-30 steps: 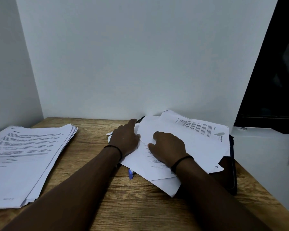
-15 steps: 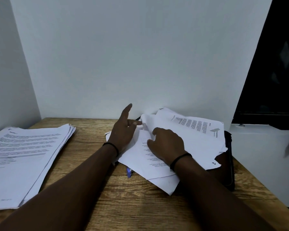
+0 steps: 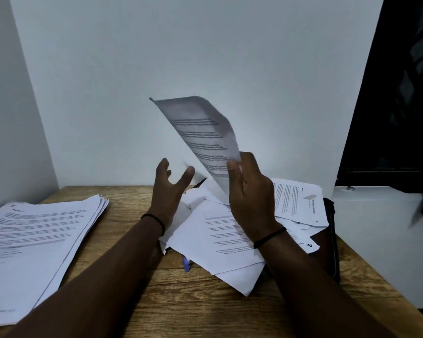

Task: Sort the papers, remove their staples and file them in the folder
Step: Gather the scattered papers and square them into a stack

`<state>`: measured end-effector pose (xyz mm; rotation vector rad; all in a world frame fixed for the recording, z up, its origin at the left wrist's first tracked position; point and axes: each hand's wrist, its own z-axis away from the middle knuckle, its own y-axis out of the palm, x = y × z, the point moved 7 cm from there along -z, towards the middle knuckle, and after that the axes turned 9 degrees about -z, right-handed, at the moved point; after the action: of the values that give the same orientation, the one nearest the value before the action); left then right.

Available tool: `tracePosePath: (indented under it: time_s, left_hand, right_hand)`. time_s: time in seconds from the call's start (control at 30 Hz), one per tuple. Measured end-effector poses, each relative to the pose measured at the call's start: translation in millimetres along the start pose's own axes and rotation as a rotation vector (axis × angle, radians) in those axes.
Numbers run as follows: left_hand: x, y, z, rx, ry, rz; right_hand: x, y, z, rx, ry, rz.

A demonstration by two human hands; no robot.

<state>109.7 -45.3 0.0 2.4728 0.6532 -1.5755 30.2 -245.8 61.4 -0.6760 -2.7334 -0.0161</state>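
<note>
My right hand [image 3: 248, 191] grips the lower edge of a printed sheet [image 3: 200, 132] and holds it up in the air, tilted, over a loose heap of papers [image 3: 220, 242]. My left hand [image 3: 167, 189] hovers just left of the sheet, fingers spread, holding nothing. The heap lies on a dark folder [image 3: 329, 237] whose edge shows at the right. A neat stack of papers [image 3: 34, 237] lies at the left of the wooden table [image 3: 181, 301]. A small blue object [image 3: 186, 262] pokes out from under the heap; what it is I cannot tell.
A white wall rises right behind the table. A dark window or panel [image 3: 396, 93] and a white ledge [image 3: 376, 240] stand to the right. Bare wood shows between the two paper piles and along the front edge.
Both hands have risen off the heap. My right hand has lifted one sheet up into the air, and my left hand has let go and opened beside it.
</note>
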Motion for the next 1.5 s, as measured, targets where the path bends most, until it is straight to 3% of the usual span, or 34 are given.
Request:
tracePosePath:
  time_s: [0.17, 0.33, 0.47, 0.6, 0.77, 0.9, 0.97, 1.03, 1.23, 1.5]
  left_hand:
    - [-16.5, -12.5, -1.0, 0.127, 0.041, 0.193]
    - [-8.4, -19.8, 0.6, 0.209, -0.089, 0.167]
    - [-2.2, -14.1, 8.6, 0.363, -0.308, 0.233]
    - [-0.8, -13.3, 11.4, 0.436, -0.401, 0.259]
    - [23.8, -29.4, -2.6, 0.263, -0.462, 0.171]
    - [44.9, -50.3, -11.4, 0.094, -0.535, -0.168]
    - [46.6, -50.4, -14.2, 0.141, -0.498, -0.330]
    - [47.9, -50.5, -14.9, 0.175, -0.484, -0.376]
    - [60.1, -61.4, -11.1, 0.176, -0.556, -0.382]
    - [55.4, -59.6, 0.9, 0.196, -0.606, -0.179]
  right_hand:
    - [-22.0, -9.0, 0.7, -0.123, 0.278, -0.207]
    - [-65.3, -9.6, 7.9, -0.123, 0.551, -0.144]
    - [-86.2, -12.4, 11.5, -0.104, 0.664, -0.070]
    - [-94.3, -7.5, 11.6, -0.017, 0.686, -0.040]
    - [-100.1, -0.5, 17.6, 0.081, 0.717, 0.082]
    - [-108.5, 9.8, 34.1, 0.511, 0.665, 0.384]
    - [-112.7, 17.3, 47.8, 0.745, 0.670, 0.480]
    - [-115.2, 20.9, 53.7, 0.855, 0.656, 0.567]
    - [-113.4, 20.2, 42.8, 0.768, 0.565, 0.682]
    - [-101.0, 23.9, 34.2, 0.652, 0.412, 0.770]
